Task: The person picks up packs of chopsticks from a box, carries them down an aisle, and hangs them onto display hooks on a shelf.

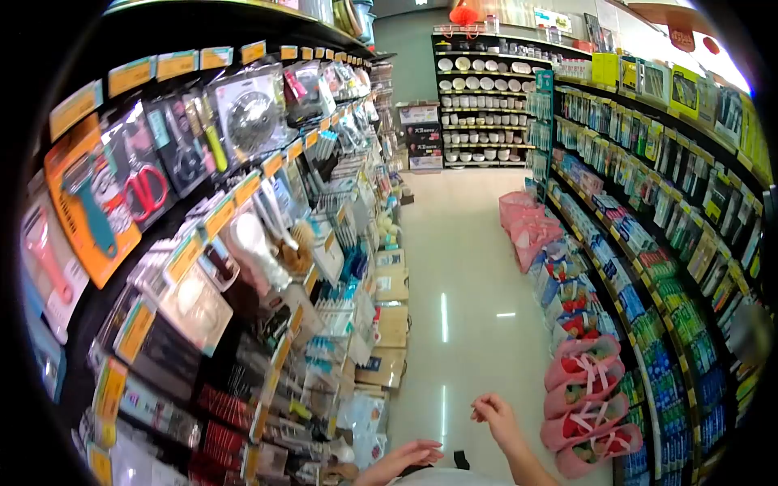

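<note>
My left hand (401, 460) is low in front of me, its fingers stretched out and pointing right, with nothing in it. My right hand (496, 415) is a little higher and farther right over the aisle; its fingers are loosely bent and I see nothing in them. Neither hand touches the goods. Nearest to my right hand are pink-wrapped bundles with ribbon bows (585, 397), standing on the floor against the right shelf. Left of my left hand hang packaged goods (361, 417) on the lower part of the left rack.
The left rack holds a peeler on an orange card (89, 206), red-handled scissors (146, 190) and hairbrushes (250, 235). Packed toothbrushes and toothpaste-like boxes (640, 235) line the right shelf. White bowls (478, 84) and stacked cartons (423, 138) stand beyond the shiny aisle floor (454, 243).
</note>
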Demonstrator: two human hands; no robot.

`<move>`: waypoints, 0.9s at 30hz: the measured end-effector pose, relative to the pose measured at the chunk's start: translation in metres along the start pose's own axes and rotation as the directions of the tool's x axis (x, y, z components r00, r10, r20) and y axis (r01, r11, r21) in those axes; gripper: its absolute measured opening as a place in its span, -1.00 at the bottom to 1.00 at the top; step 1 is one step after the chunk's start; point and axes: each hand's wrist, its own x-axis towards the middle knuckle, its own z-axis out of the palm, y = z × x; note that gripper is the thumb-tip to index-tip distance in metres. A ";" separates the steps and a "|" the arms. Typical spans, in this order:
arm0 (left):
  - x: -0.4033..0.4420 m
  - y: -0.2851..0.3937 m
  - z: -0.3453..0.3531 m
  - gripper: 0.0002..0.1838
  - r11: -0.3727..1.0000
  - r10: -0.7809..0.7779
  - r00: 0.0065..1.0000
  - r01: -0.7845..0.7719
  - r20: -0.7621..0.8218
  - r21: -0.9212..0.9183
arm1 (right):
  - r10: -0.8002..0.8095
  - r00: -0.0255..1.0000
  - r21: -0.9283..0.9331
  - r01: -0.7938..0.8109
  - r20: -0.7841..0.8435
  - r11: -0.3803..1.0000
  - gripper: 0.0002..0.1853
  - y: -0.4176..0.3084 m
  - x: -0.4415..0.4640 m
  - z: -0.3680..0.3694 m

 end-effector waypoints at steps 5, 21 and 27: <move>0.076 0.043 -0.068 -0.57 0.993 -0.005 0.998 -0.003 0.066 0.117 | 0.009 0.993 0.031 -0.013 0.116 0.999 -0.86 -0.014 0.081 0.019; 0.319 0.241 -0.202 -0.65 0.990 0.144 0.987 -0.143 0.075 -0.011 | 0.088 0.884 0.092 -0.052 -0.460 0.994 -0.84 -0.029 0.287 -0.077; 0.426 0.282 -0.187 -0.61 0.985 0.166 0.978 -0.170 0.127 0.018 | -0.064 0.941 -0.040 0.054 -0.333 0.998 -0.84 -0.057 0.411 -0.162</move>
